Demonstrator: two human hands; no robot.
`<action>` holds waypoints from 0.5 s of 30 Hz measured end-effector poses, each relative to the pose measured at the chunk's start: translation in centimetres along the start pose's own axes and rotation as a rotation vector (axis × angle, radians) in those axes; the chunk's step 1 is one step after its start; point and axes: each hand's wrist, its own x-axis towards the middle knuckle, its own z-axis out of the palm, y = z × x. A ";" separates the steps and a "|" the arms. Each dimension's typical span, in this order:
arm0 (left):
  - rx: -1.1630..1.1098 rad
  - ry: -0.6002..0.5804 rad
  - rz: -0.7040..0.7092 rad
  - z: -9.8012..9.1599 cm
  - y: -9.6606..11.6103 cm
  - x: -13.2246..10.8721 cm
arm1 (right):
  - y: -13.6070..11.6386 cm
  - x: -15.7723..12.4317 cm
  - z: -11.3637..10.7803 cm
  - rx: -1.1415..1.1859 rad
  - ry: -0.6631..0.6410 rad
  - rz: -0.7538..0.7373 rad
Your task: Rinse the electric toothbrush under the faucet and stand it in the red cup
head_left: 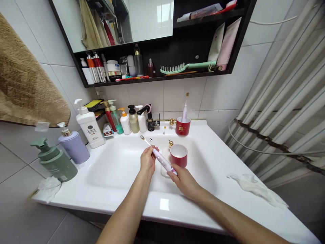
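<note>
Both my hands hold a white and pink electric toothbrush (162, 160) over the white sink basin (119, 166). My left hand (148, 160) is closed around its upper handle, just below the brush head that points up and left. My right hand (183, 180) grips the lower end of the handle. A red cup (178, 155) stands just beyond my right hand on the basin's inner edge. A second red cup (183, 126) with another toothbrush standing in it sits behind, near the wall.
Pump bottles line the counter's left and back: green (54, 162), lilac (73, 144), white (88, 126), several smaller ones by the black tap (149, 117). A crumpled cloth (256, 188) lies at right. A brown towel (25, 88) hangs left; a dark shelf above holds toiletries.
</note>
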 end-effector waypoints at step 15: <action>0.011 0.067 -0.018 -0.2 0.0 0.5 | 0.4 -0.2 0.0 0.112 -0.109 0.090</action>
